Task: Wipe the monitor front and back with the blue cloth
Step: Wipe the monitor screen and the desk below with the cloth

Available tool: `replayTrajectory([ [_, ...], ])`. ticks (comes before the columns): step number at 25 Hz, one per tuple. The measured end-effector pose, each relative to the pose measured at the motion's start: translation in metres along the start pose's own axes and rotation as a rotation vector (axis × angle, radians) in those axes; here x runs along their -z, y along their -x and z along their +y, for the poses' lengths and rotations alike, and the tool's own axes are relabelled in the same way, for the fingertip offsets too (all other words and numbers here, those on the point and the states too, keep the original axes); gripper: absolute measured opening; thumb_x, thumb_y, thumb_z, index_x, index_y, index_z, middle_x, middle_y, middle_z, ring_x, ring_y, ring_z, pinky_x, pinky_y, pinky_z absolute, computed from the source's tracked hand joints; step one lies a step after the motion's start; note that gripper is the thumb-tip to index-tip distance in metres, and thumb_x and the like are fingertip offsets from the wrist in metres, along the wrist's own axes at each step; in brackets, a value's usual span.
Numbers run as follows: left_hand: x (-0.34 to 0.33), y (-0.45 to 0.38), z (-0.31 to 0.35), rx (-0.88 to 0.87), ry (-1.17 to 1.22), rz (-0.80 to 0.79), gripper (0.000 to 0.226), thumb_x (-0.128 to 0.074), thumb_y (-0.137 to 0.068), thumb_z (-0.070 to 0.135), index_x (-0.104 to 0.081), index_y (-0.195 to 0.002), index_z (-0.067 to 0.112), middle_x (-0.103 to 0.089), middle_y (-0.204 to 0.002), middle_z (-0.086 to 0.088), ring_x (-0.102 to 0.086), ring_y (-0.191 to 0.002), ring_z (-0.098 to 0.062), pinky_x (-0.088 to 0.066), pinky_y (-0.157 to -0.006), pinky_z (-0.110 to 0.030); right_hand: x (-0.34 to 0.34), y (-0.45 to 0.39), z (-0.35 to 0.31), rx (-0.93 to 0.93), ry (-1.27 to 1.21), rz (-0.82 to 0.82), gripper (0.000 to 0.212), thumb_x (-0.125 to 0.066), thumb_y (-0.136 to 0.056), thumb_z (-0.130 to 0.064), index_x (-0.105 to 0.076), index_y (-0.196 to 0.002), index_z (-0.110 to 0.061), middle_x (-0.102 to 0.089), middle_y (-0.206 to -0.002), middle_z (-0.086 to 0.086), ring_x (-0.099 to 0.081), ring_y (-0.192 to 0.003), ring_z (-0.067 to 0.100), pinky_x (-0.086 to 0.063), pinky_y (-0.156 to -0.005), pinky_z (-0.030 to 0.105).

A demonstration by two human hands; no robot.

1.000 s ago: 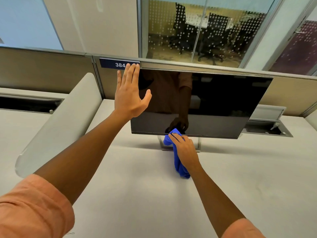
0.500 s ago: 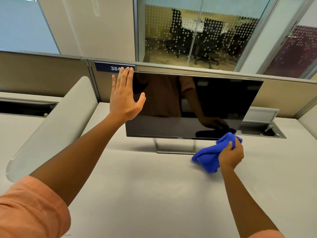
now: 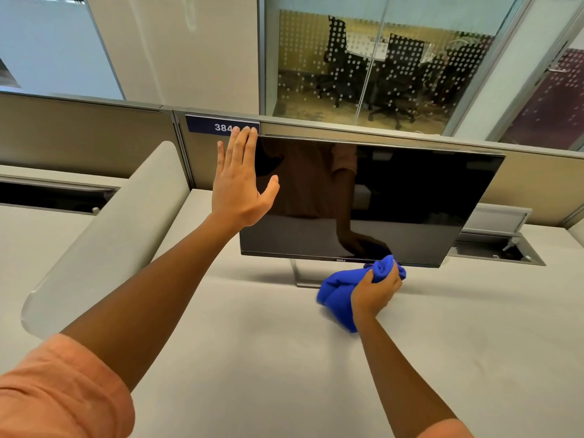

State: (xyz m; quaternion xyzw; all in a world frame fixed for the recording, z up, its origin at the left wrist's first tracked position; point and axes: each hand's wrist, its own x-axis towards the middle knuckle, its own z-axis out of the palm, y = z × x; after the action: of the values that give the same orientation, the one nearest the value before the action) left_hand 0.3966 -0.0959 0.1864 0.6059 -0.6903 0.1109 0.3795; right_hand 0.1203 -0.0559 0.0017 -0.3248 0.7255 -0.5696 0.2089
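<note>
Left hand (image 3: pixel 240 188) is flat, fingers straight, braced on the monitor's (image 3: pixel 395 203) ten o'clock corner. Over at the screen's six o'clock edge, right hand (image 3: pixel 374 294) clutches the bunched blue cloth (image 3: pixel 336 289) just above the desk (image 3: pixel 252 358).

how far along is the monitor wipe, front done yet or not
Done: cannot tell; the monitor screen is dark and glossy, with no wipe marks to judge by. In hand: the right hand grips the bunched blue cloth at the bottom bezel, while the left hand lies flat at the upper left edge. Left: the back, which faces away.
</note>
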Motion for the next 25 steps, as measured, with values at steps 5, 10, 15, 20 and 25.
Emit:
replayTrajectory([
  [5, -0.002, 0.0, 0.0, 0.001, 0.007, -0.005, 0.082, -0.045, -0.091, 0.05, -0.016, -0.157, 0.012, -0.016, -0.164, -0.005, -0.002, -0.154, -0.021, -0.004, -0.124, -0.047, -0.024, 0.039, -0.008, 0.077, 0.105, -0.1, 0.048, -0.056, -0.094, 0.0, -0.046, -0.141, -0.007, -0.048, -0.128, 0.018, -0.057, -0.108, 0.025, -0.05, -0.092, 0.034],
  [10, 0.004, 0.0, -0.003, -0.008, 0.004, -0.045, 0.081, -0.043, -0.092, 0.05, -0.015, -0.158, 0.013, -0.016, -0.165, -0.004, -0.002, -0.154, -0.02, -0.004, -0.124, -0.049, -0.053, 0.081, -0.023, 0.113, 0.093, -0.331, 0.036, -0.058, -0.093, 0.0, -0.055, -0.128, -0.003, -0.051, -0.118, 0.01, -0.059, -0.097, 0.018, -0.053, -0.088, 0.027],
  [15, 0.011, 0.001, -0.003, -0.012, 0.038, -0.066, 0.078, -0.043, -0.093, 0.047, -0.016, -0.158, 0.012, -0.015, -0.165, -0.004, -0.002, -0.154, -0.018, -0.002, -0.125, -0.047, -0.057, 0.095, -0.042, 0.253, 0.019, -0.644, 0.033, -0.056, -0.096, -0.004, -0.056, -0.129, -0.01, -0.057, -0.123, 0.006, -0.059, -0.111, 0.019, -0.047, -0.093, 0.016],
  [20, 0.018, 0.0, -0.004, -0.014, 0.096, -0.072, 0.074, -0.041, -0.092, 0.043, -0.021, -0.157, 0.014, -0.021, -0.164, -0.002, -0.006, -0.153, -0.016, -0.001, -0.125, -0.045, -0.034, 0.056, -0.107, 0.619, -0.288, -0.143, 0.041, -0.065, -0.089, -0.002, -0.056, -0.128, -0.012, -0.058, -0.122, 0.002, -0.056, -0.114, 0.021, -0.044, -0.101, 0.031],
  [25, 0.025, 0.0, -0.001, -0.011, 0.134, -0.087, 0.074, -0.042, -0.092, 0.042, -0.018, -0.158, 0.016, -0.019, -0.164, 0.0, -0.005, -0.153, -0.015, -0.001, -0.125, -0.043, -0.031, -0.025, -0.176, 0.822, -0.048, 0.09, 0.05, -0.051, -0.1, -0.029, -0.042, -0.148, -0.02, -0.036, -0.156, 0.004, -0.03, -0.145, 0.02, -0.02, -0.12, 0.027],
])
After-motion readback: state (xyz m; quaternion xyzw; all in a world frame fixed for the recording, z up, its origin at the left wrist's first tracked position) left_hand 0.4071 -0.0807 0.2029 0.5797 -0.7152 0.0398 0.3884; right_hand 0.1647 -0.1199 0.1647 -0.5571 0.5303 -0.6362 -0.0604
